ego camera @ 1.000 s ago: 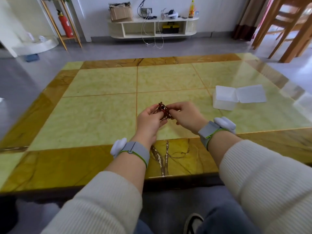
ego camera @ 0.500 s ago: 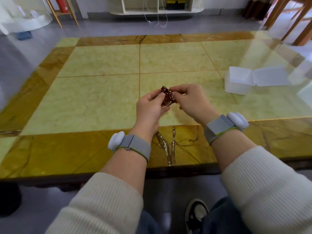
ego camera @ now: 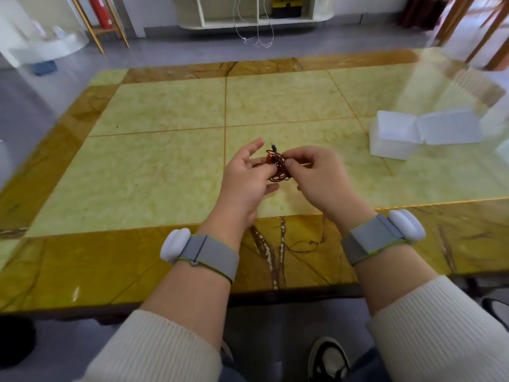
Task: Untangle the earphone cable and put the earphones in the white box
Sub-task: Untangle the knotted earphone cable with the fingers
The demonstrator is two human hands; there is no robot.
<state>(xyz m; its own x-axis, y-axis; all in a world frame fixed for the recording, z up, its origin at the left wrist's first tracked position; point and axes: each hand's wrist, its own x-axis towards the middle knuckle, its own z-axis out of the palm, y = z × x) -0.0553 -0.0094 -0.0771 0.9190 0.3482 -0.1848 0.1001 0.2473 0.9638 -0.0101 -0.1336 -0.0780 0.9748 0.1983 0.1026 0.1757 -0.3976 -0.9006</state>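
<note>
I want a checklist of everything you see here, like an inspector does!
Surface: glossy yellow-green and brown stone table.
Job's things: tangled red-brown earphone cable held above the table; white box open at far right, lid flipped back.
Clutter: nothing seen.
Grippers: left hand and right hand both pinch the bundle; grey wristbands on both.
Cables: plug end pokes up from the bundle; white wires dangle from the far shelf.
Surroundings: grey floor, white shelf unit, red fire extinguisher, wooden chair legs.
</note>
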